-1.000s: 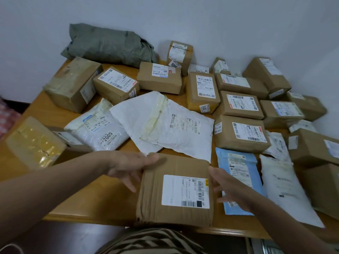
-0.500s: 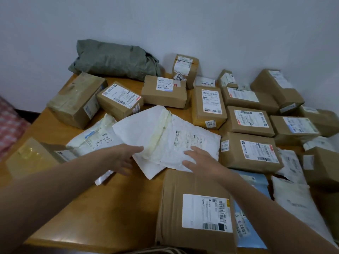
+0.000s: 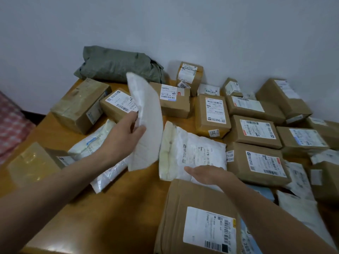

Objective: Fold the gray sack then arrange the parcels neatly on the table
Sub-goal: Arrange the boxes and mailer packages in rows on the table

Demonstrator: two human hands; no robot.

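The folded gray sack (image 3: 117,66) lies at the table's far left against the wall. My left hand (image 3: 121,142) grips a white padded mailer (image 3: 146,116) and holds it tilted up on edge above the table. My right hand (image 3: 207,174) rests flat, fingers together, on the near edge of a white poly parcel (image 3: 194,151) with a label, which lies on the table. A large brown cardboard parcel (image 3: 198,217) sits nearest me, under my right forearm. Several brown boxes (image 3: 255,131) stand in rows on the right.
The wooden table (image 3: 110,217) shows bare wood at the front left. A taped box (image 3: 80,105) and another white bag (image 3: 95,142) lie left. A yellowish taped box (image 3: 33,162) sits at the left edge. White and blue mailers (image 3: 300,204) crowd the right.
My left hand has taken hold of the plain white mailer and lifted it up off the labelled white parcel. My right hand slid to that parcel's near edge.
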